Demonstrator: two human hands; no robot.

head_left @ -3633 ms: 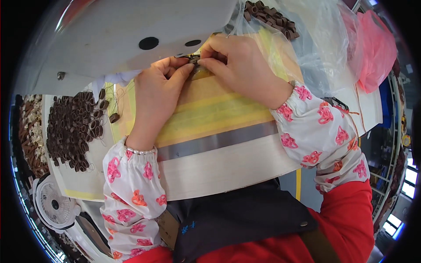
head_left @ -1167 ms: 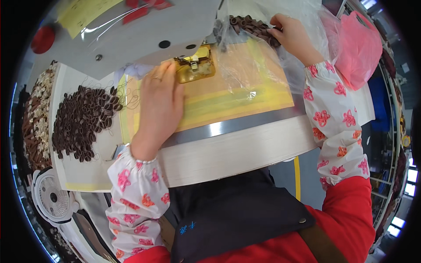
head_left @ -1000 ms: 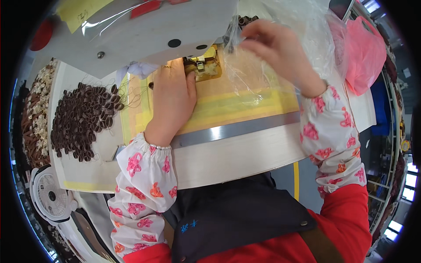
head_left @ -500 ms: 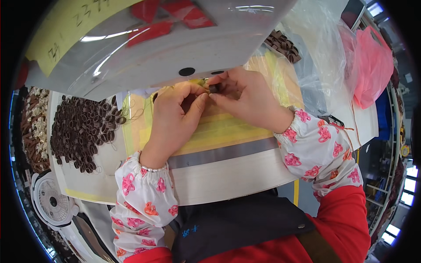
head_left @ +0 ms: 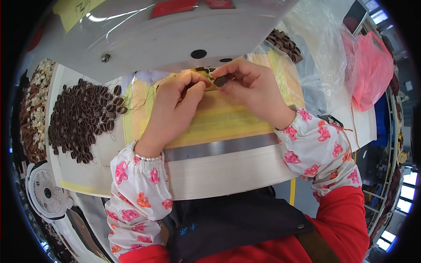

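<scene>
Under the head of a grey-white machine (head_left: 144, 52), both hands are close together above the yellow-taped worktop. My right hand (head_left: 256, 90) pinches a small dark brown loop (head_left: 222, 80) between thumb and fingertips. My left hand (head_left: 179, 103) is closed just to its left, thumb pressed to the forefinger; what it holds, if anything, is hidden. A small metal and yellow machine part (head_left: 205, 71) shows just beyond the fingertips. On the left of the table lies a large heap of similar brown loops (head_left: 85, 118) with loose threads trailing from it.
At the back right, more brown loops (head_left: 285, 45) lie by clear plastic sheeting (head_left: 313, 57). A pink plastic bag (head_left: 372, 72) stands at the far right. A white fan (head_left: 46, 193) is beyond the table's left edge. A dark tool (head_left: 332, 121) lies by my right sleeve.
My right hand has drawn the brown loop slightly away from the left fingertips. The view has shifted, so the machine head sits higher in the picture.
</scene>
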